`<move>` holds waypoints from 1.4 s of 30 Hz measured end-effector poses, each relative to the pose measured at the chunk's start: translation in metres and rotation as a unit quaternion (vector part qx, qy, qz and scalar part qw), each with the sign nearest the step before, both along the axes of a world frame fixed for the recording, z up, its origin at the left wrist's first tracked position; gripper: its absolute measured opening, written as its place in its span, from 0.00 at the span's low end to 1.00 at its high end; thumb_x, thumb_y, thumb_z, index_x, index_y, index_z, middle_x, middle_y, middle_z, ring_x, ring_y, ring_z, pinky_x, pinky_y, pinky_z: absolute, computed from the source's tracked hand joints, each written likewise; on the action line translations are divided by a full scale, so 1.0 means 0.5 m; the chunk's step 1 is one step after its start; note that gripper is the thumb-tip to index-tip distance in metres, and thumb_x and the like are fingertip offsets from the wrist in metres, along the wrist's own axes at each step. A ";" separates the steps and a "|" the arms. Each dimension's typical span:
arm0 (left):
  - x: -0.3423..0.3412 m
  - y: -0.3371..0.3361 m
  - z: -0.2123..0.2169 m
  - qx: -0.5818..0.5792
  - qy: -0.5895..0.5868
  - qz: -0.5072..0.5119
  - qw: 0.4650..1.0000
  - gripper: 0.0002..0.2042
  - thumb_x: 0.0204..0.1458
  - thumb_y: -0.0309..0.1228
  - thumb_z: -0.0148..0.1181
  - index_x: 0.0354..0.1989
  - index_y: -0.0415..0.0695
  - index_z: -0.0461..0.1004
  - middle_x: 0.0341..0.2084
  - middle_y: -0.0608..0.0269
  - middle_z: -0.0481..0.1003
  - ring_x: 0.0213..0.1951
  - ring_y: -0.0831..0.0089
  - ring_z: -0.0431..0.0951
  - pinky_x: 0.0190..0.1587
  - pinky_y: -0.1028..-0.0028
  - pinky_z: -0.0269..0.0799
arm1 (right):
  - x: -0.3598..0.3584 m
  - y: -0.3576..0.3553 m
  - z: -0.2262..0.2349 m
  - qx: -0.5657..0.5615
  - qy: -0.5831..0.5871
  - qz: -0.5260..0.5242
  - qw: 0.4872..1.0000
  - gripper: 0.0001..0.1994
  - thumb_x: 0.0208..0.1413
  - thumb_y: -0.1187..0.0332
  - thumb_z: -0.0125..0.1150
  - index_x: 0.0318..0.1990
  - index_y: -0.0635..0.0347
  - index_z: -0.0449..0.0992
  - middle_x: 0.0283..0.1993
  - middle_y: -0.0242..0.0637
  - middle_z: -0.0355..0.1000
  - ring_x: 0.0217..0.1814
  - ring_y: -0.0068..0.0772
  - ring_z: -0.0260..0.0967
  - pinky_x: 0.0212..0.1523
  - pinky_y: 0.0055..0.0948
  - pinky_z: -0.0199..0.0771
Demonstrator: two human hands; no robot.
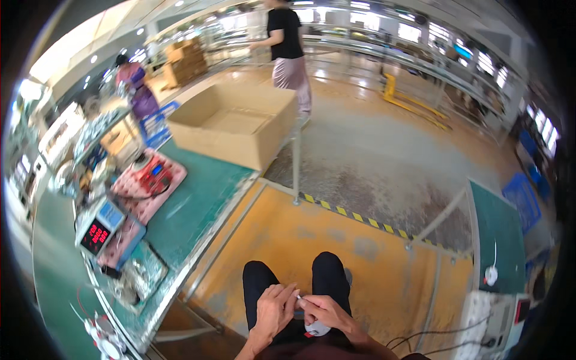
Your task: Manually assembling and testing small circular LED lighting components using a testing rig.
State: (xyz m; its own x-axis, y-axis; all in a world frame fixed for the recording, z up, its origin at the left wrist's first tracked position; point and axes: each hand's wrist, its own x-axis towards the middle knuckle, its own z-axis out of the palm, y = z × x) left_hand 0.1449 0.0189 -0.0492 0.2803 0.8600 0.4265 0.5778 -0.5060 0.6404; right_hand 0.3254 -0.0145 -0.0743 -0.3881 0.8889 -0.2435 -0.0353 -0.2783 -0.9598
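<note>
A seated worker bends over a small assembly job held above the lap, knees in black trousers over an orange factory floor. The left hand (273, 307) and right hand (324, 312) are drawn close together, fingertips meeting on a thin white wire (298, 296); the right hand also curls around a small grey rounded part (317, 328) that rests against the thigh. Both hands look pinched shut on the work, though how the wire joins the part is too small to make out. Judged from this, the fitting of the wire is under way and not finished: the piece is in hand, not set down on either table. To the worker's left, the green table (192, 210) carries an open cardboard box (234, 123), a red meter (155, 174) on a pink mat and a digital readout unit (99, 228), none of them being touched. A second green table (495, 240) on the right holds a small white round item (491, 275) with a lead. Farther off, a person in a black top (285, 42) stands by the aisle, near a yellow pallet jack (408, 99).
</note>
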 end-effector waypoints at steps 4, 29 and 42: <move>-0.056 -0.029 -0.009 -0.053 -0.131 0.187 0.972 0.09 0.58 0.23 0.60 0.43 0.32 0.80 0.27 0.49 0.78 0.30 0.56 0.79 0.34 0.66 0.74 | -0.089 0.082 0.023 0.013 -0.002 0.121 0.993 0.17 0.73 0.59 0.47 0.35 0.63 0.72 0.21 0.29 0.67 0.24 0.20 0.67 0.28 0.24 0.67; -0.338 -0.067 0.066 0.206 -0.278 0.347 0.872 0.20 0.46 0.14 0.65 0.50 0.36 0.78 0.41 0.46 0.81 0.38 0.56 0.82 0.39 0.67 0.79 | -0.431 0.276 0.176 0.205 0.014 0.059 0.977 0.16 0.72 0.65 0.48 0.48 0.73 0.73 0.25 0.35 0.73 0.29 0.25 0.71 0.36 0.25 0.69; -0.432 -0.112 0.054 0.179 -0.165 0.482 0.842 0.13 0.58 0.14 0.57 0.50 0.33 0.78 0.41 0.51 0.81 0.42 0.66 0.81 0.48 0.71 0.75 | -0.634 0.384 0.243 0.193 -0.052 0.382 0.902 0.17 0.71 0.61 0.50 0.45 0.67 0.79 0.28 0.32 0.76 0.27 0.17 0.71 0.26 0.17 0.67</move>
State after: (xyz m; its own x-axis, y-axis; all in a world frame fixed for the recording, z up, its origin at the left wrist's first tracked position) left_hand -0.0709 -0.0372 -0.0221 -0.6580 0.4200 0.6250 0.6514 -0.0989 0.7522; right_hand 0.0083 0.1774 0.0473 -0.9166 0.3974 -0.0440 0.1215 0.1719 -0.9776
